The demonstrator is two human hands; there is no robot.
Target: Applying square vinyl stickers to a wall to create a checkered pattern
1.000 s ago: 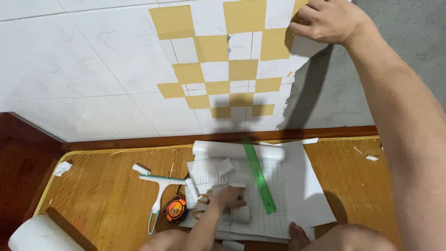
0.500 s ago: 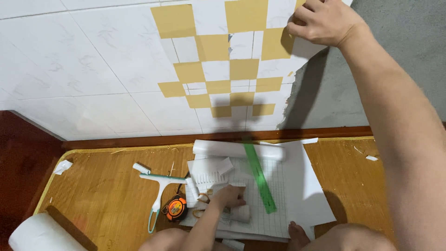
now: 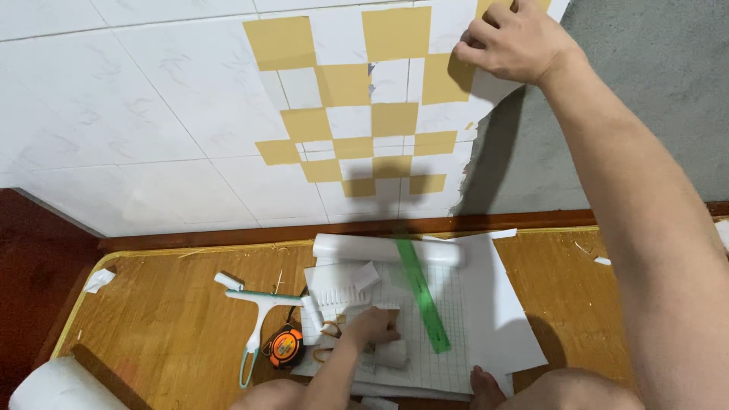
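A white tiled wall with yellow squares is rising above a wooden floor. The right hand (image 3: pixel 516 42) is pressing flat on the white-and-yellow checkered sheet (image 3: pixel 372 114), as a second ago, so it is staying pinned at its ragged edge. The left hand (image 3: pixel 372 326) is closing on small paper scraps (image 3: pixel 383 351) near a green ruler (image 3: pixel 421 292), orange tape measure (image 3: pixel 285 345) and squeegee (image 3: pixel 262 304).

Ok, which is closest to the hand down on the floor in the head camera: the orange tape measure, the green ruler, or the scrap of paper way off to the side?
From the left hand:
1. Green ruler, just to its right on the gridded sheet.
2. Orange tape measure, to its left on the wooden floor, a bit farther away.
3. Small white paper scrap, far left by the floor's edge.
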